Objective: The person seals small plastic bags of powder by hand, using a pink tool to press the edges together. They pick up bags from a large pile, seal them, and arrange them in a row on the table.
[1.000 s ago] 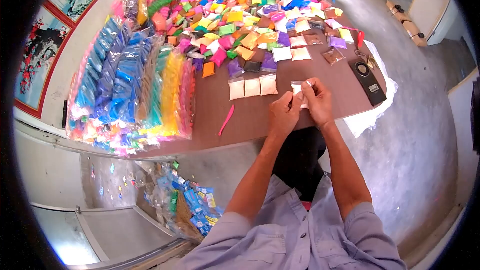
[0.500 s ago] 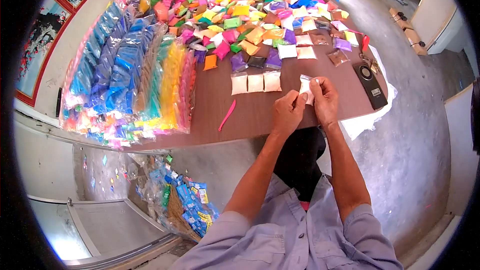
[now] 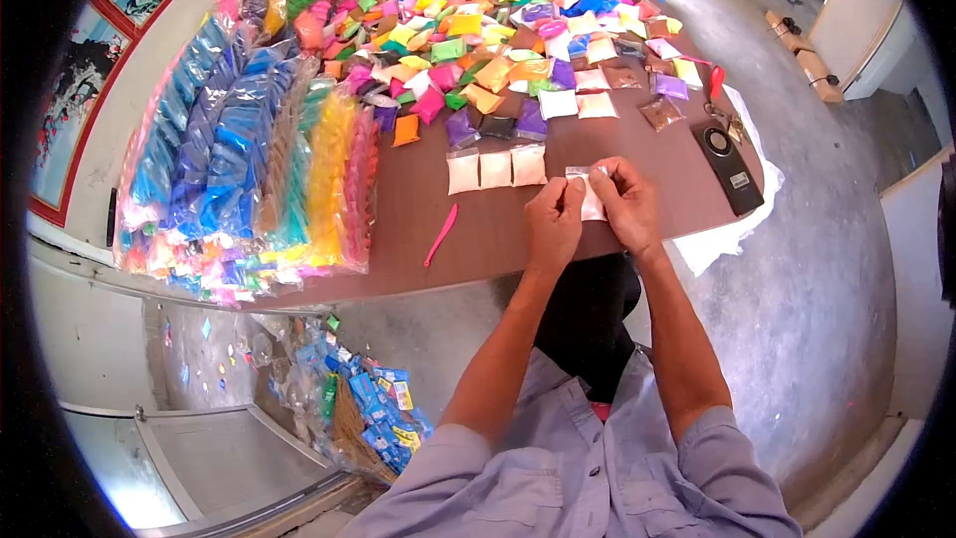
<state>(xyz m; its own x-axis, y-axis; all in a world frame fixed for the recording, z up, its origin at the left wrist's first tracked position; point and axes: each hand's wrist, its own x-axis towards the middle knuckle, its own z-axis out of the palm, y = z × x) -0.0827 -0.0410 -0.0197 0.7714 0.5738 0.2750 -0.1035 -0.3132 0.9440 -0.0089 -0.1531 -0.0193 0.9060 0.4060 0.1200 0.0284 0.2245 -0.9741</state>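
Between my two hands is a small clear plastic bag (image 3: 592,203) with pale pinkish-white filling, just over the table's near edge. My left hand (image 3: 554,223) pinches its left side with thumb and forefinger. On the other side, my right hand (image 3: 629,203) grips the upper right corner, fingers curled. The bag's outer edges are partly hidden by my fingers. Three similar pale bags (image 3: 495,169) lie in a row on the table, left of my hands. A pink plastic tool (image 3: 441,235), thin and knife-like, rests nearer the front edge.
Colourful small packets (image 3: 438,30) cover the back of the brown table (image 3: 398,264). Long bundles of bagged packets (image 3: 239,139) are stacked at left. A black device with a round dial (image 3: 725,164) lies at right beside keys (image 3: 735,128). Wrappers (image 3: 373,403) and a broom (image 3: 349,423) are on the floor.
The whole view has shifted slightly. The bag hangs a bit lower and straighter between my hands, and its top edge now shows between my fingers.
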